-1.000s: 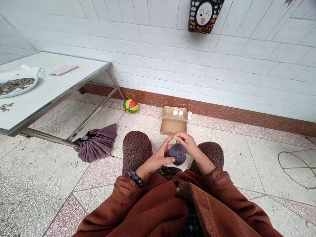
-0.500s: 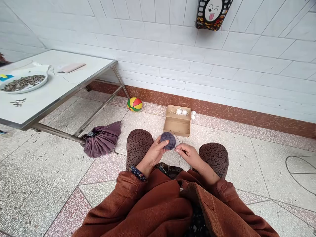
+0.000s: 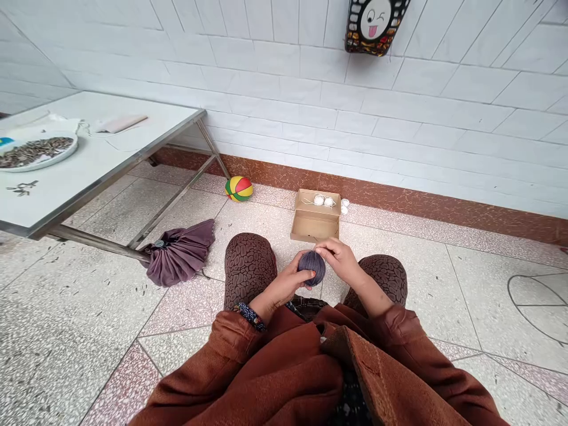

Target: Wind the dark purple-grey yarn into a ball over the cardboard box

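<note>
A ball of grey-purple yarn (image 3: 314,267) is held between my knees. My left hand (image 3: 289,281) wraps round its left side, with the thumb lying across the front. At the ball's upper right, my right hand (image 3: 339,260) pinches a strand of the same yarn, its fingertips close to the ball's top. Just beyond the hands, an open cardboard box (image 3: 316,226) rests on the floor. White yarn balls (image 3: 323,201) lie in its raised lid part, and more white balls (image 3: 345,206) sit beside it on the right.
A metal-framed table (image 3: 146,135) stands at left, bearing a tray of seeds or husks (image 3: 39,155). Under its edge lies a folded purple umbrella (image 3: 181,251). A coloured ball (image 3: 239,189) is near the wall. A black basket (image 3: 375,26) hangs on the tiled wall.
The yarn ball has moved slightly right and down in my left hand. My right hand has risen from the ball's lower right to its top. The view has shifted a little.
</note>
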A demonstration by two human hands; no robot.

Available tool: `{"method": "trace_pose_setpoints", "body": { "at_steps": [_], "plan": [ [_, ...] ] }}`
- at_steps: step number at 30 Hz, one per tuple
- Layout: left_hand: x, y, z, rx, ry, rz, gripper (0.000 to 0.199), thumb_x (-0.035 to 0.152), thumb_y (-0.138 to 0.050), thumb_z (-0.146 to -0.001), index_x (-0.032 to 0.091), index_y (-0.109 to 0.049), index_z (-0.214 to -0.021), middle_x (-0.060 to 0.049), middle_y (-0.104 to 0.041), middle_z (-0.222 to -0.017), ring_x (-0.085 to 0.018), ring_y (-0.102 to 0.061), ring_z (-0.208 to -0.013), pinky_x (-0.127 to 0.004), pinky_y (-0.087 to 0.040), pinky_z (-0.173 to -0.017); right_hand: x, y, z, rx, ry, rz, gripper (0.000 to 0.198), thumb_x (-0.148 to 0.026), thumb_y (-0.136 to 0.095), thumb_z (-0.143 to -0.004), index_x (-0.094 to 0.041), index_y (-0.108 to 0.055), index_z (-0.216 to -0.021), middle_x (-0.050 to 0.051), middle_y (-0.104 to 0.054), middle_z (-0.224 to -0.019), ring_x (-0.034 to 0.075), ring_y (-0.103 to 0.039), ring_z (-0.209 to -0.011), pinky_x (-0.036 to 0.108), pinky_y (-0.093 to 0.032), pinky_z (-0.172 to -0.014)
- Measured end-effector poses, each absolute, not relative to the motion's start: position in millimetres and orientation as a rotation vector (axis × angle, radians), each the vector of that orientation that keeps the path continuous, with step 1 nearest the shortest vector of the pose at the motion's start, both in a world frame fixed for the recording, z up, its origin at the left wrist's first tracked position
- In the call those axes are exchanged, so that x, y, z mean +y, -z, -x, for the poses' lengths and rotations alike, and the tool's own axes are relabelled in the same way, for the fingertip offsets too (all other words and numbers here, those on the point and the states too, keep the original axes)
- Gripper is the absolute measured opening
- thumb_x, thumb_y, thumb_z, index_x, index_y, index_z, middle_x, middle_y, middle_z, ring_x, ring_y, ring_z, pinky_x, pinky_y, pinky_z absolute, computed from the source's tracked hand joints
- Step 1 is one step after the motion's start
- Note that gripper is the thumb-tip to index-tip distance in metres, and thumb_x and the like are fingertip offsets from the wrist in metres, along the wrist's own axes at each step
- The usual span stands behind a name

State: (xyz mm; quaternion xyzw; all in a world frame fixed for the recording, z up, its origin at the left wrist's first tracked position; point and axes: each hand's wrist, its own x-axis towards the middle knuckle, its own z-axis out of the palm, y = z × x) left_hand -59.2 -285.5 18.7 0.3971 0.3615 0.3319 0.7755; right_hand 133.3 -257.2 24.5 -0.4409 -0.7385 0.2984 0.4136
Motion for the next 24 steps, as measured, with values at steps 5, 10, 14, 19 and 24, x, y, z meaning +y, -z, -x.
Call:
{"method": "trace_pose_setpoints", "body": {
  "at_steps": [5,10,14,19,24],
  "plan": [
    [-284.7,-26.3,62.8,0.599,-0.741,-0.657,0.073,0.027,-0.07,-0.073,0.028,-0.047,-0.142,-0.007,-0.063,-0.114,-0.017,-0.062,-0.078,-0.025,-0.044,-0.059,-254.4,4.8,-130.8,-1.626,-0.924,1.23,0.025,-0.043,-0.055,-0.095,-0.022,-0.065,-0.086,0.001,-0.064,-0.077,0.018,-0.059,-0.073,0.029,-0.047,-0.071],
    [-277.2,-28.0,67.5,0.551,-0.82,-0.513,0.068,0.028,-0.068,-0.072,0.02,-0.054,-0.138,-0.012,-0.07,-0.113,-0.023,-0.068,-0.089,-0.028,-0.048,-0.065,-273.4,26.4,-118.0,-1.604,-1.011,1.258,0.025,-0.039,-0.048,-0.095,-0.021,-0.057,-0.081,-0.001,-0.057,-0.07,0.016,-0.053,-0.066,0.027,-0.043,-0.064],
    [-273.0,-27.7,68.4,0.596,-0.886,-0.445,0.062,0.027,-0.067,-0.07,0.019,-0.059,-0.131,-0.012,-0.071,-0.115,-0.029,-0.067,-0.102,-0.036,-0.053,-0.077,-280.6,27.7,-112.4,-1.709,-0.949,1.236,0.024,-0.036,-0.046,-0.097,-0.022,-0.056,-0.081,0.0,-0.059,-0.071,0.016,-0.055,-0.068,0.027,-0.044,-0.067],
    [-267.7,-25.3,70.9,0.639,-0.954,-0.457,0.055,0.032,-0.07,-0.071,0.02,-0.061,-0.125,-0.011,-0.07,-0.116,-0.029,-0.066,-0.105,-0.041,-0.053,-0.084,-282.8,25.8,-113.0,-1.829,-0.82,1.203,0.025,-0.036,-0.045,-0.101,-0.022,-0.061,-0.087,0.004,-0.067,-0.083,0.018,-0.062,-0.077,0.029,-0.048,-0.073],
    [-262.8,-16.5,73.5,0.804,-1.044,-0.568,0.054,0.037,-0.077,-0.076,0.023,-0.06,-0.126,-0.007,-0.068,-0.115,-0.018,-0.064,-0.094,-0.03,-0.051,-0.077,-288.9,12.5,-114.4,-1.974,-0.743,1.097,0.026,-0.037,-0.047,-0.103,-0.022,-0.065,-0.093,0.006,-0.068,-0.085,0.019,-0.065,-0.082,0.03,-0.05,-0.076]
  ]
}}
